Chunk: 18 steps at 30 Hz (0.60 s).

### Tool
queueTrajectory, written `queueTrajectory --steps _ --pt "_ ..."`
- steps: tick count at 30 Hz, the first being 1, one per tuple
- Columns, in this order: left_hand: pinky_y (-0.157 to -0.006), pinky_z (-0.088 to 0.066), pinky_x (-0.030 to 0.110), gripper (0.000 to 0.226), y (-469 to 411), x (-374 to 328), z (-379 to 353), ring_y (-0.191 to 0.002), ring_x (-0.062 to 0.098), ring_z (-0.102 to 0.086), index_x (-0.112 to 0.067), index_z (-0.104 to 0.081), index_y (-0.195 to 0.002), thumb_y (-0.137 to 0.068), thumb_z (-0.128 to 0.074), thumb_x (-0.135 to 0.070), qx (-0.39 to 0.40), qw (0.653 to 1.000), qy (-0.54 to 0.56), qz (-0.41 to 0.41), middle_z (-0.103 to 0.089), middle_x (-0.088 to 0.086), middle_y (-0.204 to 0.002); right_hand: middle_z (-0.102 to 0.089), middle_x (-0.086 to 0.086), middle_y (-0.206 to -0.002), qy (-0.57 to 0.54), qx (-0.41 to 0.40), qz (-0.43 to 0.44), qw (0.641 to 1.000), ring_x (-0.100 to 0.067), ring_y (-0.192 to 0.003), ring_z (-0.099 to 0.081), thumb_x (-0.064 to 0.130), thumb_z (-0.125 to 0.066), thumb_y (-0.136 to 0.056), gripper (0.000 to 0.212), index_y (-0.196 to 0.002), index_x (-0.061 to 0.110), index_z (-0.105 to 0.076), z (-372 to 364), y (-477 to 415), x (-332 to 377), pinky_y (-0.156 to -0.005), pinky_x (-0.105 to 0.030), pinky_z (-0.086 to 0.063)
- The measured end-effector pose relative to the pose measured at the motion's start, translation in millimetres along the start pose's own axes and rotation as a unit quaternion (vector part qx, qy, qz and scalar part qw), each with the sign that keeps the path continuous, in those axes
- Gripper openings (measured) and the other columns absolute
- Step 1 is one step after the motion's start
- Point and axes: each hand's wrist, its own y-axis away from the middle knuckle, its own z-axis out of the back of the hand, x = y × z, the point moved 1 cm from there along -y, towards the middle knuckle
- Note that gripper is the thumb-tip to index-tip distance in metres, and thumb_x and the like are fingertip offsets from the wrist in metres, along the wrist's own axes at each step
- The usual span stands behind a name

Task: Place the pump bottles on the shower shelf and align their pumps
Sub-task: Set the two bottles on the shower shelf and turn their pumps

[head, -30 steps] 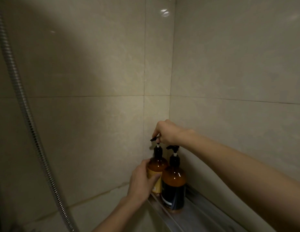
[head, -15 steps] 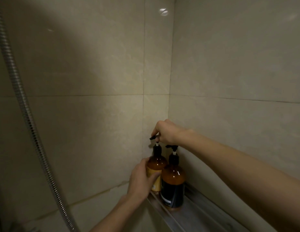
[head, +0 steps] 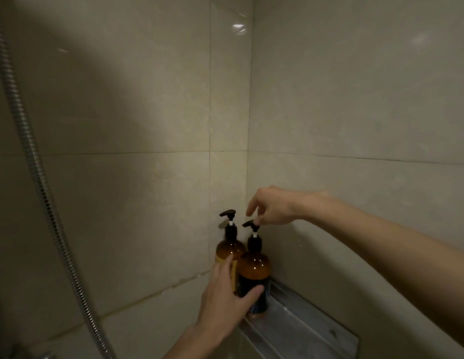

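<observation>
Two amber pump bottles stand side by side at the corner end of a metal shower shelf [head: 311,330]. The far bottle [head: 227,251] has a yellow label, and its black pump [head: 227,213] points left. The near bottle [head: 254,268] has a dark label. My left hand [head: 225,299] wraps around the near bottle's lower body, thumb on its front. My right hand [head: 271,207] pinches the near bottle's black pump head [head: 250,224], whose spout also points left.
Beige tiled walls meet in a corner behind the bottles. A ribbed metal shower hose [head: 36,182] hangs down the left side. The shelf stretches on to the right of the bottles along the right wall.
My right hand left the far bottle's pump and now pinches the near bottle's pump. My left hand shifted from the far bottle's body to the near bottle's body.
</observation>
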Motion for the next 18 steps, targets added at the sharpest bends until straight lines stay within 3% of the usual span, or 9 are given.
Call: queueTrajectory --steps 2,5,10,14,18 --pt "-0.110 -0.034 0.040 0.100 3.3 -7.3 -8.5 -0.131 0.010 -0.033 -0.033 -0.016 -0.143 -0.063 -0.068 -0.064 0.017 1.000 0.010 0.015 -0.030 -0.011 -0.143 -0.068 -0.004 -0.109 0.003 0.007 -0.005 1.000 -0.018 -0.091 -0.061 0.027 -0.066 -0.085 0.038 -0.123 0.021 -0.061 -4.3 3.1 -2.2 -0.078 -0.028 -0.047" --pt "-0.110 -0.032 0.037 0.100 4.1 -12.9 -14.9 -0.132 0.013 -0.033 -0.030 -0.015 -0.143 -0.066 -0.074 -0.052 -0.007 0.999 0.023 0.034 -0.032 -0.007 -0.144 -0.065 -0.001 -0.089 -0.016 -0.016 -0.009 1.000 -0.015 -0.078 -0.064 0.021 -0.069 -0.084 0.041 -0.124 0.017 -0.061 -10.1 5.1 -2.4 -0.071 -0.027 -0.049" --pt "-0.111 -0.030 0.037 0.094 3.6 -15.7 -21.1 -0.133 0.016 -0.034 -0.026 -0.017 -0.144 -0.072 -0.077 -0.032 -0.021 0.998 0.028 0.055 -0.037 -0.003 -0.144 -0.063 -0.013 -0.114 -0.016 -0.054 -0.010 0.998 -0.026 -0.096 -0.062 0.017 -0.065 -0.086 0.038 -0.124 0.013 -0.060 -23.2 4.1 2.2 -0.086 -0.035 -0.052" --pt "-0.112 -0.030 0.038 0.092 3.4 -14.5 -19.8 -0.133 0.016 -0.034 -0.026 -0.017 -0.144 -0.073 -0.075 -0.029 -0.010 0.998 0.030 0.052 -0.038 -0.002 -0.143 -0.064 -0.012 -0.111 -0.026 -0.068 -0.013 0.997 -0.020 -0.085 -0.057 0.017 -0.067 -0.085 0.036 -0.120 0.012 -0.063 -21.9 5.3 3.0 -0.083 -0.033 -0.051" --pt "-0.110 -0.030 0.037 0.091 5.5 -16.2 -18.8 -0.133 0.017 -0.034 -0.028 -0.016 -0.144 -0.074 -0.075 -0.030 -0.018 0.998 0.021 0.059 -0.037 -0.002 -0.142 -0.064 -0.013 -0.110 -0.038 -0.070 -0.017 0.997 -0.023 -0.091 -0.061 0.015 -0.067 -0.085 0.035 -0.119 0.012 -0.064 -22.4 6.2 6.0 -0.086 -0.037 -0.054"
